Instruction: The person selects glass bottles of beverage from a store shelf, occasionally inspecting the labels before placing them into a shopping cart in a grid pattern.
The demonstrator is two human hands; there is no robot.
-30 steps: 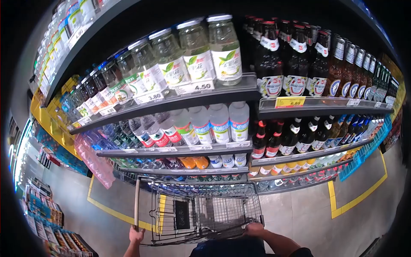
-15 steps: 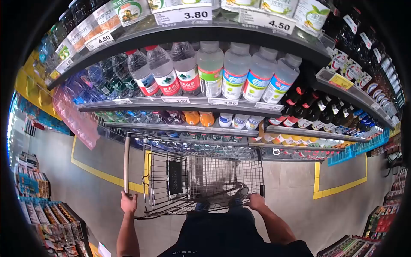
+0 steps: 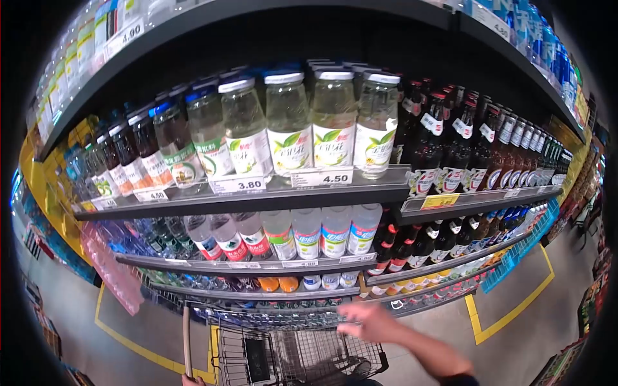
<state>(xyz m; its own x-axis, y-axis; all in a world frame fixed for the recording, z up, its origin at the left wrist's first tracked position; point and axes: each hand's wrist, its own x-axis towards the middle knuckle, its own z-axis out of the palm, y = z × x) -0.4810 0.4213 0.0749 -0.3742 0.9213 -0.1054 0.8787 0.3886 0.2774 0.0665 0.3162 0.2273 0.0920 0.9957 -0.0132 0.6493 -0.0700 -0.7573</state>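
A wire shopping cart [image 3: 299, 347] stands low in view against the shelf front, and nothing shows inside its basket. At the bottom edge, my left hand [image 3: 192, 381] is closed around the lower end of the cart's pale handle [image 3: 187, 341]; most of this hand is cut off. My right hand [image 3: 372, 323] is off the cart, raised above the basket, slightly blurred, its fingers apart with nothing in them. Beyond it, water bottles [image 3: 232, 241] and drink bottles with blue-and-red labels [image 3: 335, 235] line the shelf.
Glass bottles with white caps [image 3: 290, 125] fill the shelf above. Dark bottles [image 3: 428, 148] stand to the right. Pink plastic sheeting [image 3: 111, 267] hangs at left, a blue basket [image 3: 521, 248] at right. Yellow tape [image 3: 515, 321] marks the floor.
My view has tilted up, showing more upper shelves. My right hand has let go of the cart's edge and risen forward over the basket. My left hand stays on the handle.
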